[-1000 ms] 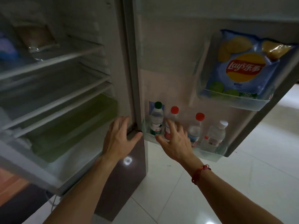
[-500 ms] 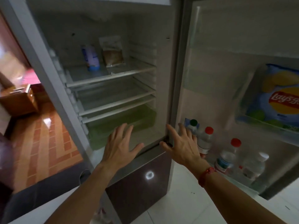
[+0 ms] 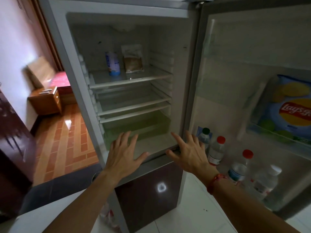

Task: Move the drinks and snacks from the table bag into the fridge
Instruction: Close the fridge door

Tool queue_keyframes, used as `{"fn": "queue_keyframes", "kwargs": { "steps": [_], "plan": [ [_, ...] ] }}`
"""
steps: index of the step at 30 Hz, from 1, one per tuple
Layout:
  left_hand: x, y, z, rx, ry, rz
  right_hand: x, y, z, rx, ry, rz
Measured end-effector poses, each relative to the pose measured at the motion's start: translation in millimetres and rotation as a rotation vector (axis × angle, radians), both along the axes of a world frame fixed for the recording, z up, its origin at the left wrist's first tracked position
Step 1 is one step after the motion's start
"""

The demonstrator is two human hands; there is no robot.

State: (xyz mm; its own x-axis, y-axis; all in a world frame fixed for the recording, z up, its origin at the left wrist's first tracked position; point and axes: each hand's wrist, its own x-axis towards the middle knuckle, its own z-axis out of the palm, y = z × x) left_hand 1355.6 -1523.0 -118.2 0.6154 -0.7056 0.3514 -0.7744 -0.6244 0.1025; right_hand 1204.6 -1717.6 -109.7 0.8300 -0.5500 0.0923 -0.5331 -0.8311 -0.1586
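The fridge (image 3: 57, 52) stands open in front of me. On its top shelf sit a blue-and-white drink bottle (image 3: 112, 63) and a clear snack packet (image 3: 133, 59). The open door (image 3: 244, 47) on the right holds a blue Lay's crisp bag (image 3: 291, 108) in its upper bin and several water bottles (image 3: 216, 151) in the lower bin. My left hand (image 3: 123, 157) hovers with fingers spread before the green drawer (image 3: 139, 125). My right hand (image 3: 189, 153), also empty and spread, is by the hinge edge, just left of the bottles. The table bag is out of view.
The lower freezer door (image 3: 148, 190) is dark and glossy. To the left, a doorway shows a wooden bedside cabinet (image 3: 45, 102) and an orange tiled floor (image 3: 67, 142). A dark wooden door (image 3: 11, 140) stands at far left. White floor tiles (image 3: 193, 221) lie below.
My view has swung left and up from the door bins to the fridge interior. My right hand has come away from the bottles toward the fridge edge; both hands stay spread and empty.
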Motion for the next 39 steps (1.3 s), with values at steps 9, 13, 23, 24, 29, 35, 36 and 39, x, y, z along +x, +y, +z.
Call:
{"fn": "queue_keyframes", "kwargs": {
  "steps": [9,13,23,24,29,35,36,39],
  "plan": [
    [-30,47,5,-0.041,0.001,-0.015,-23,45,13,-0.061,-0.010,0.011],
    [-43,79,6,-0.058,-0.009,-0.041,-36,79,14,-0.096,-0.016,0.003],
    [-93,146,13,-0.087,-0.016,-0.114,-107,164,19,-0.099,-0.046,-0.077],
    [-99,150,14,-0.087,-0.017,-0.121,-114,169,21,-0.098,-0.046,-0.090],
    [-124,158,17,-0.077,-0.011,-0.147,-149,180,24,-0.097,-0.054,-0.151],
    [-146,152,23,-0.073,-0.001,-0.166,-170,173,26,-0.124,-0.088,-0.169],
    [-149,149,24,-0.071,0.003,-0.169,-173,171,27,-0.126,-0.092,-0.169],
    [-157,136,29,-0.071,0.009,-0.183,-185,164,31,-0.117,-0.106,-0.175]
  ]
}}
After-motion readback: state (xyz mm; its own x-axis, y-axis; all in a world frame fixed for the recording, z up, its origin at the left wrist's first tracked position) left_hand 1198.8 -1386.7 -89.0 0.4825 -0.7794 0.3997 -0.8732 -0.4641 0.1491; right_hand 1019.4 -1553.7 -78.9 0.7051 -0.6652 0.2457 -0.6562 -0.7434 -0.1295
